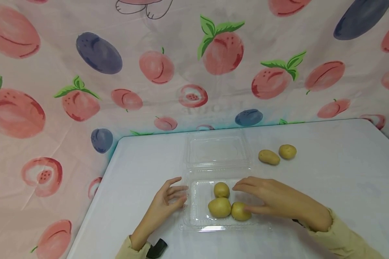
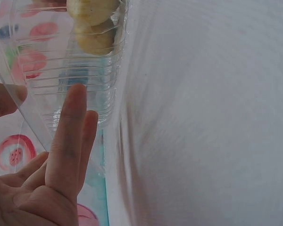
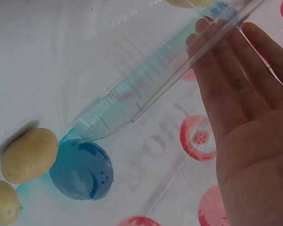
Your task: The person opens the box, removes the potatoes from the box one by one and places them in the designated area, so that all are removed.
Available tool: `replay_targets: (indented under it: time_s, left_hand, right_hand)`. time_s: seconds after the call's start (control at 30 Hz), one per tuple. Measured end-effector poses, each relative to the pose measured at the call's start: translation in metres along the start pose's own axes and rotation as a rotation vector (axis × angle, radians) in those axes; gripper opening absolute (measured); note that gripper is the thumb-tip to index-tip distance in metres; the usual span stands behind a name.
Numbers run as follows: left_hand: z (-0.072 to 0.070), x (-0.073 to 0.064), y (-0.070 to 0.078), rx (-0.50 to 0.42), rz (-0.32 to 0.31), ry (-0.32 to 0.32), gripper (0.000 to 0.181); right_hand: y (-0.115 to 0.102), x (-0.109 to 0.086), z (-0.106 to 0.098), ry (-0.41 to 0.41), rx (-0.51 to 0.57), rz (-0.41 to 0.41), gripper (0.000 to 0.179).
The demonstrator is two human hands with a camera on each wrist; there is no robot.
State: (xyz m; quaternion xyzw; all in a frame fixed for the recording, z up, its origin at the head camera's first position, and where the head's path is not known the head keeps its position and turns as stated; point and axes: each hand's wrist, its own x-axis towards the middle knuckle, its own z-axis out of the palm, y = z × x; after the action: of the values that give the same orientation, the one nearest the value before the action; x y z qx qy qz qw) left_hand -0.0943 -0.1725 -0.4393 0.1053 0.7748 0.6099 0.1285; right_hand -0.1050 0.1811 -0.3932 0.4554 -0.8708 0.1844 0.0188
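Note:
A clear plastic clamshell box lies on the white table, its lid folded back. Three potatoes sit in the base: a small one at the back, a larger one in front of it, and another to the right. My left hand is at the box's left side, fingers extended toward the rim and holding nothing. Over the right side reaches my right hand, its thumb overlapping the right potato in the head view. In the right wrist view its fingers are straight, with no potato in them.
Two more potatoes, an oblong one and a rounder one, lie on the table right of the lid. Behind the table hangs a fruit-printed cloth. A dark wrist strap shows by the left sleeve.

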Motion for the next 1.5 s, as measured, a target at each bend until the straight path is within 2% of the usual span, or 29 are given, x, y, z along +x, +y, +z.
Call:
replay_targets:
  time_s: [0.2,0.87,1.17,1.5]
  left_hand:
    - [0.000,0.000,0.000,-0.003,-0.005,-0.001,0.064]
    - [-0.001,0.000,0.000,-0.020,-0.005,-0.009,0.064]
    - [-0.001,0.000,-0.001,-0.018,0.001,-0.010,0.063]
    - [-0.001,0.000,0.000,-0.015,-0.001,-0.010,0.064]
  right_hand:
    - [-0.001,0.001,0.003,-0.052,0.017,0.026,0.045]
    - [0.000,0.004,0.016,-0.058,0.060,-0.070,0.041]
    - [0.000,0.004,0.013,-0.106,0.052,-0.040,0.043]
    - [0.001,0.007,0.015,-0.127,0.089,-0.048,0.031]
